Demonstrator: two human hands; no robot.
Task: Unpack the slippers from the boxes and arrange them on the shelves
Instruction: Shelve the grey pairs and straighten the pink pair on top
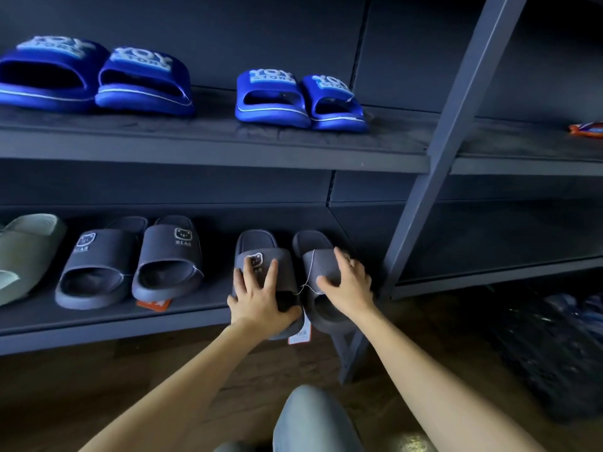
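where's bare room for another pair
Upper shelf: bare between large blue pair and small blue pair, and right of the post. Lower shelf crowded: green slipper, bear pair, then the grey pair gripped by left hand and right hand.

Dark blue-grey back panel [261, 34] closes the wall side, same colour as the upper shelf [326, 138] & lower shelf [98, 324]. An upright post [453, 125] stands at their right edge. Below is a brown wood floor [98, 386]. Light is dim, w/ small glare at btm right.

Dark grey bear-logo slippers [285, 269], joined by string, lie side by side on the lower shelf [212, 305], heels overhanging.
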